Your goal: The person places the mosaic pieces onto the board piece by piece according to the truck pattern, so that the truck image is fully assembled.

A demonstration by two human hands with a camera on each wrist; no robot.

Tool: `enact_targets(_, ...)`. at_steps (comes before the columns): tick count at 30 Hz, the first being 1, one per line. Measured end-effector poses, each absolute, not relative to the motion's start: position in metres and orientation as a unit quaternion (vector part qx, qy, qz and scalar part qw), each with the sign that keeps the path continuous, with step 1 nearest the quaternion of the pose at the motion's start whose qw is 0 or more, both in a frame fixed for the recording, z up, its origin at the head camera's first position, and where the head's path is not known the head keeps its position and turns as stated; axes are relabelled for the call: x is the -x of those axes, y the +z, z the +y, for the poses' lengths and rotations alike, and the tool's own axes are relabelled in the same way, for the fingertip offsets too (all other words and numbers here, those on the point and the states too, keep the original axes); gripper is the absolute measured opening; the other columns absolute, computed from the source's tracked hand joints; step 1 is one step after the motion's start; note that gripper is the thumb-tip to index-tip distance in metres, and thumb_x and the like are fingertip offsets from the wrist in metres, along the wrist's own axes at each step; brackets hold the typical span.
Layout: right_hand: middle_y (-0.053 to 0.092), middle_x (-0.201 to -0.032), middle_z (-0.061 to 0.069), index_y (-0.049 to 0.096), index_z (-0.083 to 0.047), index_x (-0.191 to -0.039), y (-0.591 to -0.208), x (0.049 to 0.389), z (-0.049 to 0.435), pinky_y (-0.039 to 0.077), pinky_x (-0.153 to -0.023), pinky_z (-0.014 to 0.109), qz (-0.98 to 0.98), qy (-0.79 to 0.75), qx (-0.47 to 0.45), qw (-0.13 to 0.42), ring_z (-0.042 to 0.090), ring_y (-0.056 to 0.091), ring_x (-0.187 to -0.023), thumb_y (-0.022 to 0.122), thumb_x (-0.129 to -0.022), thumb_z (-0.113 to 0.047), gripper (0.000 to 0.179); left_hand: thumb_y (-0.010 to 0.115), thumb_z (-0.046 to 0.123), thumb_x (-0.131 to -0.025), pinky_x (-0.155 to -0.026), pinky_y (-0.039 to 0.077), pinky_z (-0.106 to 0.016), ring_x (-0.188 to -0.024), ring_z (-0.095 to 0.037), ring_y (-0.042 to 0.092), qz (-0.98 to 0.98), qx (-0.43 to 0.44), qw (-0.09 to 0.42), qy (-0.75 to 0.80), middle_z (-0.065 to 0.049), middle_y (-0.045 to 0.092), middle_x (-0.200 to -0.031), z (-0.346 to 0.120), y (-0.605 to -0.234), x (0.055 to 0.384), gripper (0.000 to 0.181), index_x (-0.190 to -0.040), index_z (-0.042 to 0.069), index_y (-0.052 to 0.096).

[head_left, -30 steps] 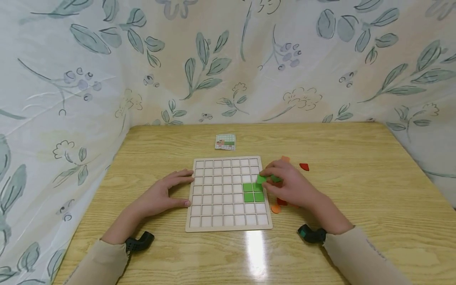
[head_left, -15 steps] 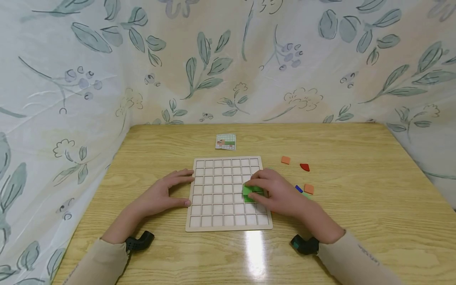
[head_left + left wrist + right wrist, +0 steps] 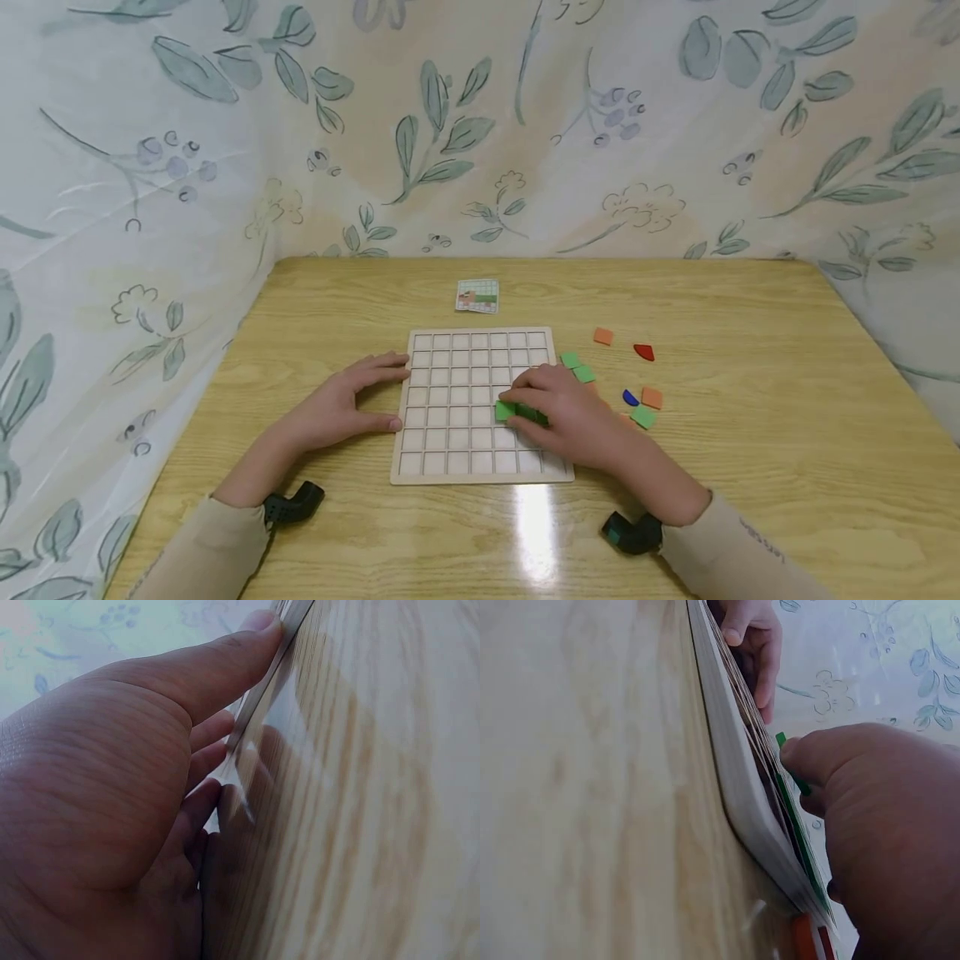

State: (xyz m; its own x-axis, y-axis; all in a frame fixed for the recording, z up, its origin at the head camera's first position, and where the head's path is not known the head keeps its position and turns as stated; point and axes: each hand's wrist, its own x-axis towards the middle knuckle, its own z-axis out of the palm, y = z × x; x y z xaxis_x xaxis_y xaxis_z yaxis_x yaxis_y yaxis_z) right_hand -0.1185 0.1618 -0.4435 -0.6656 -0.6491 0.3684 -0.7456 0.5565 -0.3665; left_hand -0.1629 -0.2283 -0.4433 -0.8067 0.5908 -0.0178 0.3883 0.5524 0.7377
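Observation:
A pale square grid board [image 3: 480,479] lies on the wooden table. At its left edge my left hand [image 3: 336,410] touches the rim, thumb and fingers spread apart; in the left wrist view the thumb [image 3: 255,634] meets the edge. Over the board's right half, my right hand [image 3: 566,412] pinches a green square tile [image 3: 504,411] between thumb and fingers. The right wrist view has that green tile edge-on, tilted close above the board. Other green tiles [image 3: 532,413] set in the grid are mostly hidden under this hand.
Right of the board lie loose pieces: green tiles [image 3: 584,374], orange squares [image 3: 652,397], a red piece [image 3: 644,352] and a blue half-round piece [image 3: 631,397]. A small printed grid card [image 3: 477,296] rests behind the board. Floral cloth [image 3: 480,125] hangs behind the table.
My right hand has carried the green tile left, from the board's right edge over the set green tiles to the cells beside them. The left hand stays at the rim.

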Motion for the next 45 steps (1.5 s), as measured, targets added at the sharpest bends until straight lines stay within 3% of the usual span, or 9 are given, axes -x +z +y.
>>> enact_targets(32, 0.072, -0.114, -0.003, 0.083, -0.013, -0.119, -0.4430, 0.1176, 0.1593, 0.051, -0.092, 0.041, -0.869, 0.273, -0.395, 0.117, 0.018, 0.064, -0.109, 0.084, -0.097, -0.022, 0.025, 0.092, 0.045, -0.090, -0.129, 0.026, -0.063, -0.163, -0.030, 0.029, 0.868, -0.292, 0.137, 0.378, 0.006, 0.041, -0.173, -0.2251, -0.4361, 0.1682, 0.077, -0.157, 0.023, 0.062)
enact_targets(45, 0.072, -0.117, -0.006, 0.082, -0.015, -0.122, -0.4431, 0.1191, 0.1611, 0.052, -0.098, 0.042, -0.864, 0.284, -0.402, 0.104, 0.018, 0.063, -0.115, 0.083, -0.098, -0.021, 0.024, 0.091, 0.047, -0.090, -0.129, 0.025, -0.064, -0.163, -0.032, 0.029, 0.870, -0.283, 0.136, 0.381, 0.006, 0.041, -0.172, -0.2269, -0.4387, 0.1644, 0.077, -0.157, 0.022, 0.063)
